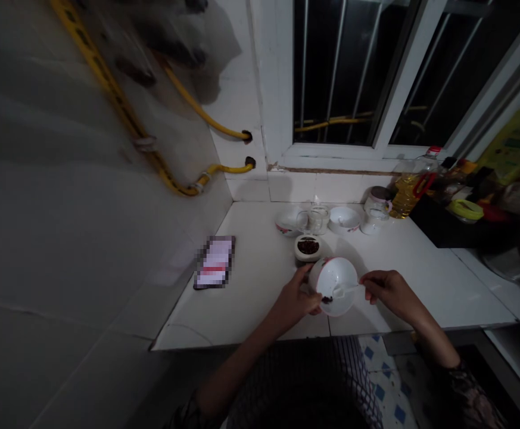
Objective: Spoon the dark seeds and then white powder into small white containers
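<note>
My left hand point(296, 298) grips the rim of a white bowl point(338, 280) and tilts it toward me above the counter. A few dark bits lie at the bowl's lower edge. My right hand point(387, 289) pinches a white spoon point(345, 291) whose tip reaches into the bowl near those bits. Just behind the bowl stands a small white jar point(307, 246) filled with dark brown grains.
A phone point(215, 262) lies at the counter's left. Small bowls point(343, 218), a glass jar point(315, 218) and a lidded pot point(377, 208) stand by the back wall. An oil bottle point(409, 189) and condiments point(467, 202) crowd the right. Yellow pipes point(170, 179) run along the left wall.
</note>
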The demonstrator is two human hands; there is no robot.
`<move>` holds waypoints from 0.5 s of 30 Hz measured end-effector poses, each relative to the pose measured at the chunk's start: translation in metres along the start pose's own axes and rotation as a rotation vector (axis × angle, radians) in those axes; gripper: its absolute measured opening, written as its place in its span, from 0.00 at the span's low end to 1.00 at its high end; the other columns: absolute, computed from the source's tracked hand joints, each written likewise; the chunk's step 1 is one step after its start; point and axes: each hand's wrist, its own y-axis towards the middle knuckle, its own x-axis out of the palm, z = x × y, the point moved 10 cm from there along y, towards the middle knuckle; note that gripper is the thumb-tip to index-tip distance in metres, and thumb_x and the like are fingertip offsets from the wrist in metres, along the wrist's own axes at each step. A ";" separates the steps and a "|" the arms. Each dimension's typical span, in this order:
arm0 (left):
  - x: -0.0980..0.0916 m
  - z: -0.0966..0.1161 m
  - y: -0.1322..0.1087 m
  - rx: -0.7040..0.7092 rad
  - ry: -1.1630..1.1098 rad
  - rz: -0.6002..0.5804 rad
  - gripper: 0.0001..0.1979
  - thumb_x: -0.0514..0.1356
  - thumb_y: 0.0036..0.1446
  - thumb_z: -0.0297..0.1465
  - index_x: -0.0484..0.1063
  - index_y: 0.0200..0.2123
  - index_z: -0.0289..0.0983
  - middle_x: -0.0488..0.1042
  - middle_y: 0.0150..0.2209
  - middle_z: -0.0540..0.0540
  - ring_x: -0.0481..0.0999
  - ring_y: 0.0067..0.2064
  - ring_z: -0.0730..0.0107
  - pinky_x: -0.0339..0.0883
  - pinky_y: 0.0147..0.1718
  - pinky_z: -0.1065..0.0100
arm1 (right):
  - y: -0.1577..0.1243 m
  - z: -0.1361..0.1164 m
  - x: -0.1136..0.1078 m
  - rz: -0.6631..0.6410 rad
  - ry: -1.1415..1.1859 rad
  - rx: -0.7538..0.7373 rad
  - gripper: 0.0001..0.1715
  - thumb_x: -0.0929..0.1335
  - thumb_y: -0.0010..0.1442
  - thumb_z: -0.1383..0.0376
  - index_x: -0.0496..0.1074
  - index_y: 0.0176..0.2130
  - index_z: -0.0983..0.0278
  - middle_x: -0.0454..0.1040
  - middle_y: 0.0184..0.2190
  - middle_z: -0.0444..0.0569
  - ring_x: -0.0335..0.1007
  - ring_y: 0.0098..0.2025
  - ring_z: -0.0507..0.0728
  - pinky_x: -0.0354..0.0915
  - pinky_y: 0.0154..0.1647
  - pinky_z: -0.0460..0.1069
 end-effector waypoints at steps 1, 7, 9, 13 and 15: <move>0.000 0.001 0.000 0.008 0.021 0.005 0.40 0.68 0.44 0.32 0.61 0.61 0.40 0.71 0.48 0.44 0.76 0.23 0.78 0.75 0.23 0.71 | 0.000 0.003 0.003 -0.013 0.027 0.020 0.10 0.71 0.46 0.60 0.78 0.26 0.64 0.74 0.15 0.42 0.67 0.16 0.52 0.64 0.21 0.47; 0.001 0.005 -0.002 0.040 0.131 0.045 0.38 0.66 0.45 0.31 0.62 0.61 0.37 0.72 0.47 0.43 0.74 0.23 0.77 0.69 0.23 0.72 | -0.008 0.025 0.035 -0.001 0.294 0.146 0.16 0.75 0.42 0.54 0.78 0.25 0.64 0.76 0.16 0.43 0.67 0.14 0.52 0.65 0.19 0.47; 0.001 0.004 -0.003 0.058 0.155 0.059 0.38 0.67 0.44 0.30 0.63 0.60 0.37 0.72 0.47 0.42 0.73 0.23 0.79 0.67 0.22 0.74 | -0.012 0.033 0.045 0.043 0.411 0.169 0.20 0.77 0.39 0.51 0.78 0.26 0.64 0.78 0.18 0.45 0.67 0.13 0.52 0.66 0.19 0.48; -0.001 -0.004 -0.003 0.067 0.141 0.063 0.37 0.67 0.44 0.31 0.64 0.60 0.39 0.72 0.49 0.42 0.73 0.23 0.79 0.66 0.22 0.74 | -0.018 0.043 0.054 0.124 0.562 0.186 0.26 0.80 0.35 0.47 0.79 0.28 0.64 0.80 0.22 0.48 0.71 0.16 0.54 0.70 0.21 0.50; 0.000 -0.009 -0.003 0.041 0.086 0.040 0.38 0.67 0.44 0.32 0.63 0.60 0.40 0.71 0.51 0.41 0.75 0.23 0.78 0.68 0.22 0.73 | -0.019 0.043 0.054 0.145 0.592 0.177 0.26 0.80 0.37 0.47 0.79 0.29 0.64 0.81 0.23 0.49 0.72 0.18 0.55 0.72 0.22 0.50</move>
